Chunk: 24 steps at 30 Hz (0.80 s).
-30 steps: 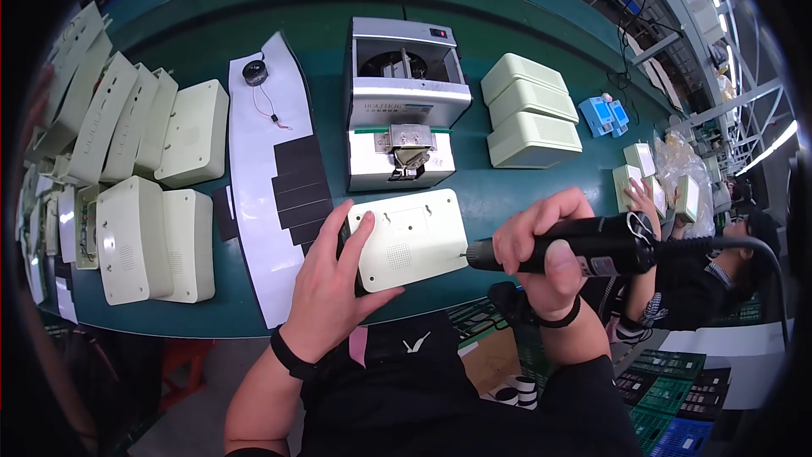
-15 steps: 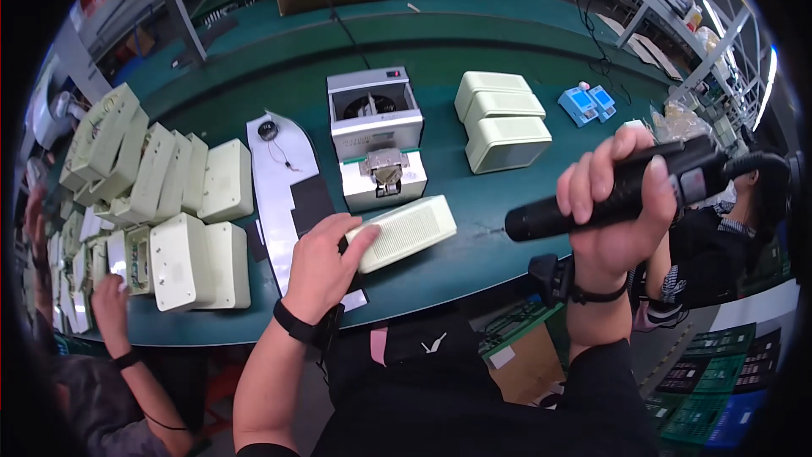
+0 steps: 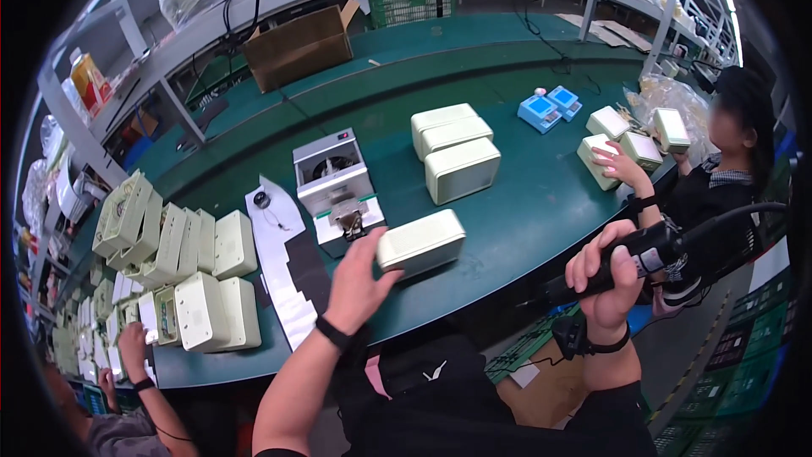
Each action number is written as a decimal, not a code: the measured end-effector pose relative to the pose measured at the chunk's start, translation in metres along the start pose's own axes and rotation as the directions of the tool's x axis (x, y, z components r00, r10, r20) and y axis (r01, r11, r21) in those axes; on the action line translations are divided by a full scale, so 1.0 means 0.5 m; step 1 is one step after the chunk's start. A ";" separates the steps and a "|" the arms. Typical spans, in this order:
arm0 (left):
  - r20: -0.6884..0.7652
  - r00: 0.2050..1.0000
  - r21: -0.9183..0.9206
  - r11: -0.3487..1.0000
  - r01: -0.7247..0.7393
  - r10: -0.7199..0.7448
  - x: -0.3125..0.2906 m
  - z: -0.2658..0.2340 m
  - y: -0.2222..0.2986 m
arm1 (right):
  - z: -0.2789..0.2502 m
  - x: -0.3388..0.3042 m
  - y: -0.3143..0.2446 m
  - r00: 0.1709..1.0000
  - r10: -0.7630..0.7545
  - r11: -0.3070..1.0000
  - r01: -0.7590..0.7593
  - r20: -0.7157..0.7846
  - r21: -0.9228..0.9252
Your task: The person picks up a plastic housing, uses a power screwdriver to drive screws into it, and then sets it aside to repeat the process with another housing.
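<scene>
My left hand [image 3: 359, 288] grips the left end of a cream plastic box [image 3: 423, 237], fingers at its end and thumb along the near edge. The box stands on the green bench with a smooth face up and a greyish side toward me. My right hand [image 3: 611, 279] is wrapped round a black electric screwdriver [image 3: 644, 256] with a cord. Its tip points left, past the bench's front edge, apart from the box. Just beyond my left hand is a grey and white screw feeder machine [image 3: 331, 171]. Several similar cream boxes [image 3: 461, 169] stand together behind the held one.
Stacked cream housings [image 3: 233, 245] fill the left of the bench, beside a white sheet [image 3: 283, 288] with a small black round part. A co-worker's hand [image 3: 135, 347] works there. Blue devices [image 3: 550, 108] sit farther right, near another person's hand [image 3: 624, 167] on cream boxes.
The held box has been tipped over, so its ribbed face no longer points up. My right hand has lowered the screwdriver toward me. The whole view has swung to the right.
</scene>
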<state>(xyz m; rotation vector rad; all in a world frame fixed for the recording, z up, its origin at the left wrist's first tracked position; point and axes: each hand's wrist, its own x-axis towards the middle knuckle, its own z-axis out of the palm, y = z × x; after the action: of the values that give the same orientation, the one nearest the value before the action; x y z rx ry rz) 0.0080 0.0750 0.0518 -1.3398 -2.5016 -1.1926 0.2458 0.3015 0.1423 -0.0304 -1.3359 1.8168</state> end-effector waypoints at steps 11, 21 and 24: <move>-0.192 0.974 -0.006 0.993 0.121 -0.120 0.147 0.155 0.062 | 0.022 -0.032 0.022 0.999 0.019 0.999 -0.018 0.031 -0.038; -0.517 0.851 0.219 0.946 0.240 -0.096 -0.014 -0.152 -0.136 | 0.029 -0.050 0.059 0.989 0.148 0.989 -0.148 -0.017 0.013; -0.550 0.824 0.482 0.754 0.447 -0.137 -0.045 -0.220 -0.196 | 0.084 -0.044 0.080 0.982 0.186 0.981 -0.187 0.042 0.041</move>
<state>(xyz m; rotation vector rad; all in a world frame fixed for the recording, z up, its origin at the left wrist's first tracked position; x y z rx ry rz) -0.0812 -0.0442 0.0611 -0.4103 -2.4281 -0.5565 0.2149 0.2529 0.1189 -0.1008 -1.3564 2.0127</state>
